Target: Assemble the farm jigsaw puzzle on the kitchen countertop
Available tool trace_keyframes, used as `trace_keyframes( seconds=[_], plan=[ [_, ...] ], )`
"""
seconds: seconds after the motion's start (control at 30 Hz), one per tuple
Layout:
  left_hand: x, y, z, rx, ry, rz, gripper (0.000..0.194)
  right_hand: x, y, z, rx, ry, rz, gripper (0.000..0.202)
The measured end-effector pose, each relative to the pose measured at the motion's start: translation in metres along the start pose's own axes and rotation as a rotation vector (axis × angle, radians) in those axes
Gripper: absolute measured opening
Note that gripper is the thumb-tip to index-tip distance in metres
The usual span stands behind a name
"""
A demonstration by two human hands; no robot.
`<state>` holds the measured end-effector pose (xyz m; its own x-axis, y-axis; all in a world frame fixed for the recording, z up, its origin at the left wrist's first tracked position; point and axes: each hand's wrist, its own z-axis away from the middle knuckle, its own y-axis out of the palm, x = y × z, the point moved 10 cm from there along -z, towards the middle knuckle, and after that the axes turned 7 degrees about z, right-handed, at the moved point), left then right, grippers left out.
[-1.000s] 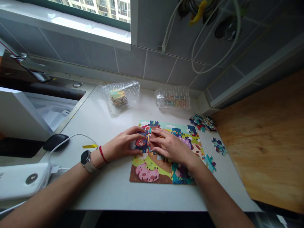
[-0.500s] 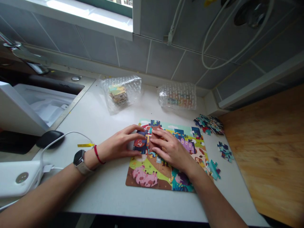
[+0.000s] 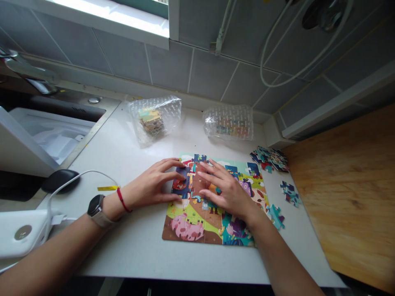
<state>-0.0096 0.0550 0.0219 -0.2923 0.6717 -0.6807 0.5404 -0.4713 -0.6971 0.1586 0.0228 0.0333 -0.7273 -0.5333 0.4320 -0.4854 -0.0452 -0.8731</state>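
Observation:
A colourful jigsaw puzzle with farm animals lies flat on the white counter, a pink pig at its lower left. My left hand is at its left edge, fingers spread and bent, fingertips by a dark blue puzzle piece with a red figure. My right hand is spread over the middle of the picture, covering part of it; whether its fingertips press on the surface I cannot tell. Loose puzzle pieces lie right of the picture, with a teal piece close to its right edge.
A pile of puzzle pieces sits at the back right. Two clear plastic bags hold more pieces, a left bag and a right bag. To the left are a black mouse, a white device with a cable, and the sink.
My right hand has shifted slightly right and its fingers have spread, uncovering more of the brown middle area. My left fingers have drawn back slightly left. The view has shifted a little.

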Motion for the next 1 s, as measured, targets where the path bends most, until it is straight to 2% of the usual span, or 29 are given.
trace_keyframes(
  seconds=[0.1, 0.2, 0.33, 0.47, 0.8, 0.93, 1.0],
  plan=[
    [0.000, 0.000, 0.000, 0.017, 0.008, 0.000, 0.040, -0.002, 0.014, 0.002, 0.157, 0.008, 0.055, 0.056],
    [-0.002, -0.003, 0.000, 0.017, 0.024, -0.002, 0.040, -0.007, 0.015, 0.004, 0.200, 0.044, 0.095, 0.052],
    [-0.004, -0.004, -0.001, 0.004, 0.030, 0.008, 0.040, -0.009, 0.010, 0.004, 0.159, 0.034, 0.091, 0.047],
    [-0.001, -0.005, -0.001, -0.045, 0.002, 0.026, 0.030, -0.009, 0.008, 0.003, 0.130, 0.024, 0.083, 0.045],
    [0.002, -0.006, -0.002, -0.090, -0.024, 0.026, 0.026, -0.013, 0.001, 0.005, 0.129, 0.063, 0.122, 0.036],
    [0.000, -0.008, -0.002, -0.108, -0.015, 0.027, 0.027, -0.016, -0.013, 0.003, -0.007, 0.094, 0.099, 0.038],
    [0.002, -0.009, -0.001, -0.115, -0.015, 0.031, 0.028, -0.021, -0.022, 0.003, -0.097, 0.119, 0.075, 0.032]
  ],
)
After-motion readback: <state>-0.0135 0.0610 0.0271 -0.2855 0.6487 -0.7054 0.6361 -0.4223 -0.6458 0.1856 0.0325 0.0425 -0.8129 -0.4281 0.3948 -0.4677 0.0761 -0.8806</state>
